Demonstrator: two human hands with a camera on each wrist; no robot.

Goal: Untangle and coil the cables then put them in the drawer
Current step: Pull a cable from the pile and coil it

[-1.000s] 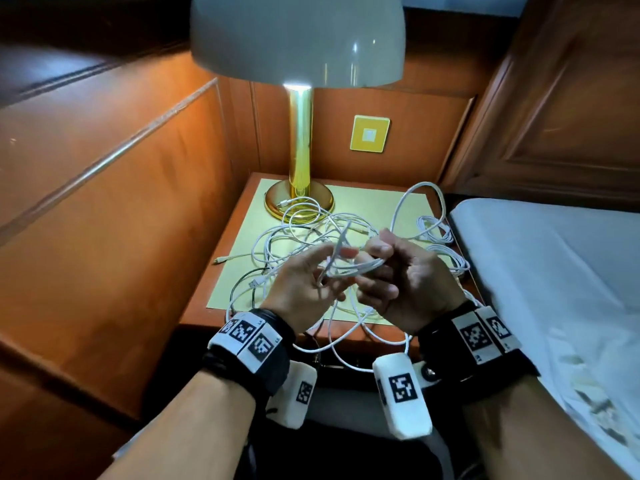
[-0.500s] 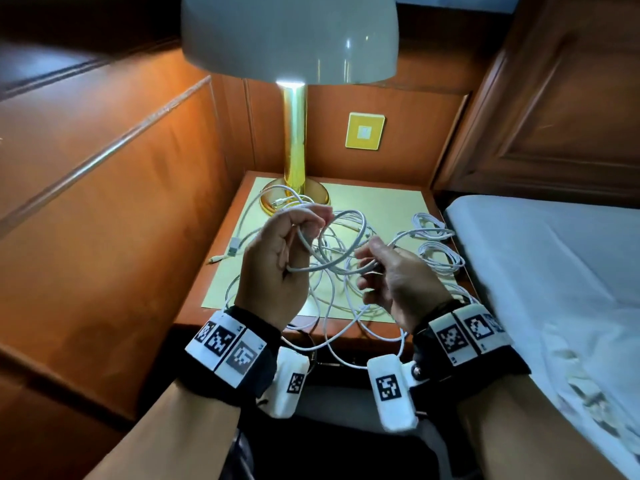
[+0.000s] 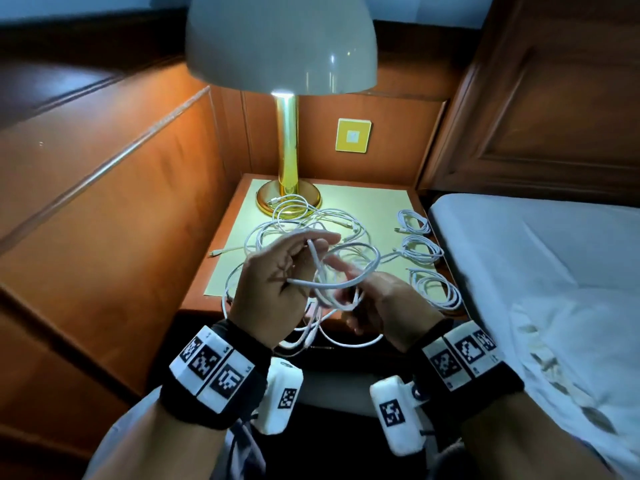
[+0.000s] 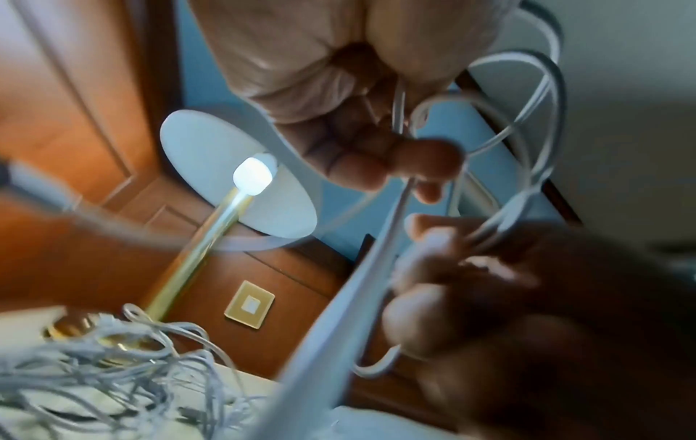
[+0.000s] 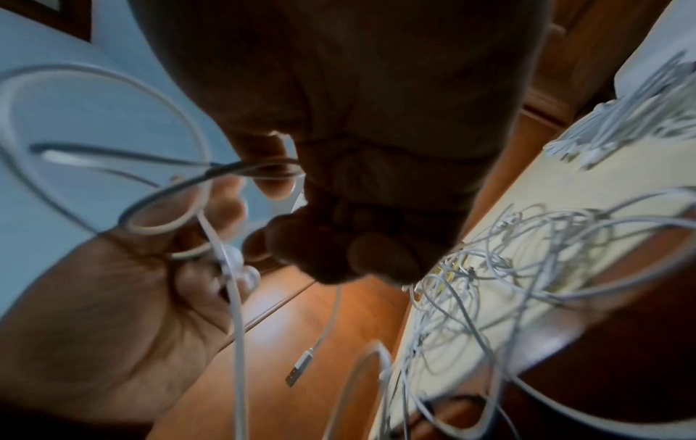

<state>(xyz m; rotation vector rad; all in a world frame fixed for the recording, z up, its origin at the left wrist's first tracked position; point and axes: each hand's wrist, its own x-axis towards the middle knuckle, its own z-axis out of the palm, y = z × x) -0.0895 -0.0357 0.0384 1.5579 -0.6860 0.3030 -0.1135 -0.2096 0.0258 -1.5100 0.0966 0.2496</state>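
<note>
Left hand (image 3: pixel 273 289) raised over the near edge of the worktop (image 3: pixel 374 206), thumb and fingers pinching a white cable (image 3: pixel 346 284) where its loops gather. Judged purpose: left grip acts as the anchor so the turns stay stacked while the coil is built.

Tangled cables (image 3: pixel 311 223) lie behind the hands, spread from the lamp (image 3: pixel 287 188) base toward the middle of the worktop; some strands hang over the near edge. One free plug dangles below the hands in the right wrist view.

Right hand (image 3: pixel 384 303) just beside the left, fingers curled round the same cable's loop, apparently feeding the next turn.

Far right of the worktop, next to the bed (image 3: pixel 536 258): three coiled cables (image 3: pixel 420 251) in a row, kept apart from the tangle, probably so they do not re-snag.

Drawer not visible; presumably below the worktop, behind the arms. Right fingertips blurred; exact contact unclear. Number of cables left in the tangle cannot be counted.
</note>
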